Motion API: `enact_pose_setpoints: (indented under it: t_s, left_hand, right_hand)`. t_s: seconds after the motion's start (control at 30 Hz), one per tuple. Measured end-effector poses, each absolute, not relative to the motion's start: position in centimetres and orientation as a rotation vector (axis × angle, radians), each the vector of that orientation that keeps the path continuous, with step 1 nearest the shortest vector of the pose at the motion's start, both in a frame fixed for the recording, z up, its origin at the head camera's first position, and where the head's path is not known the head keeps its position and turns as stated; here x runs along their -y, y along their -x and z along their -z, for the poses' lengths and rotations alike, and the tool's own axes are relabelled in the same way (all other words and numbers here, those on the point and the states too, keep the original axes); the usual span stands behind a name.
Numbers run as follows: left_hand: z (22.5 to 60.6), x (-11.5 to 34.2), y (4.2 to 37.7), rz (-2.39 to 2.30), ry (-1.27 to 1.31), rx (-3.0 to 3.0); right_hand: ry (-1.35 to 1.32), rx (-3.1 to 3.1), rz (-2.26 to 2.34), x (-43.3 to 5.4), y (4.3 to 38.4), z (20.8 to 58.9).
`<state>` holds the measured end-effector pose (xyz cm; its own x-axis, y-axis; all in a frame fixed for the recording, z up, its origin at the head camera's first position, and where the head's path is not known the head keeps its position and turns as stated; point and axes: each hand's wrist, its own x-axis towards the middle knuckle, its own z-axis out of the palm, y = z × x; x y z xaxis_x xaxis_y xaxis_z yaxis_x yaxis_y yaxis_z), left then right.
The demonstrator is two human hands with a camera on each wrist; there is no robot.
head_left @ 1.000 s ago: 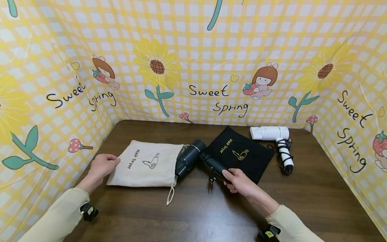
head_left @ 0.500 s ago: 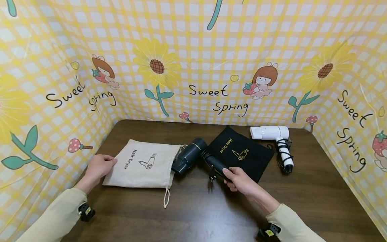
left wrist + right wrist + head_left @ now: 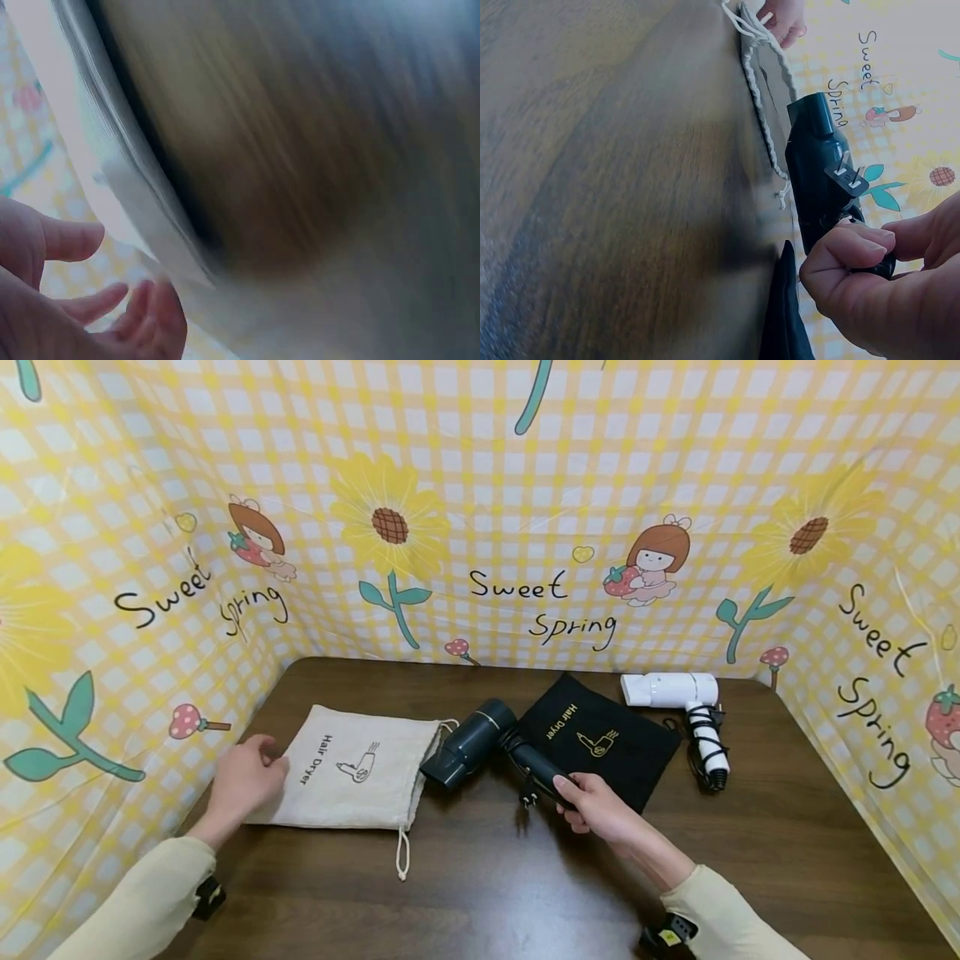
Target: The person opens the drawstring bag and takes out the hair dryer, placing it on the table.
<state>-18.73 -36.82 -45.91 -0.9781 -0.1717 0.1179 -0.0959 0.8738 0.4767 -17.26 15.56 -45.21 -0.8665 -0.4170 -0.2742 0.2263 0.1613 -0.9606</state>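
Note:
My right hand (image 3: 600, 810) grips the handle of a dark hair dryer (image 3: 468, 743), its nozzle at the mouth of a cream drawstring bag (image 3: 337, 797) printed "Hair Dryer". In the right wrist view, curled fingers and thumb hold the dark hair dryer (image 3: 814, 172), and its two-pin plug (image 3: 847, 180) shows beside the handle. The bag lies flat on the table, its cord loop hanging off the right end. At the bag's left edge is my left hand (image 3: 243, 785); the left wrist view shows the thumb apart from the loosely bent fingers (image 3: 169, 319), nothing pinched between them.
A black "Hair Dryer" bag (image 3: 637, 752) lies right of the dark hair dryer. Further right is a white hair dryer (image 3: 667, 691) with its black cord wound round the handle. A yellow checked cloth (image 3: 480, 510) surrounds the brown table (image 3: 480, 893).
The cream bag has slid left, off the dark hair dryer's nozzle. My left hand moved left with it and has let go of its edge. My right hand has stayed nearly still.

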Motion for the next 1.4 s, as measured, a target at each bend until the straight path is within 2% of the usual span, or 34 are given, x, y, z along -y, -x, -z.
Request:
enact_pose_setpoints:
  t_s: [0.27, 0.47, 1.4]
  left_hand:
    - [44.8, 31.1, 17.1, 0.515, -0.007, 3.005]
    - [44.4, 28.6, 16.5, 0.441, 0.081, 3.093]
    - [44.7, 29.0, 17.4, 0.448, 0.174, 3.284]
  right_hand:
    - [0.18, -1.959, 1.758, -15.6, 17.3, 45.3]
    - [0.186, -1.953, 1.767, -15.5, 17.5, 45.3]
    - [0.143, -1.952, 1.806, -13.9, 18.2, 45.6]
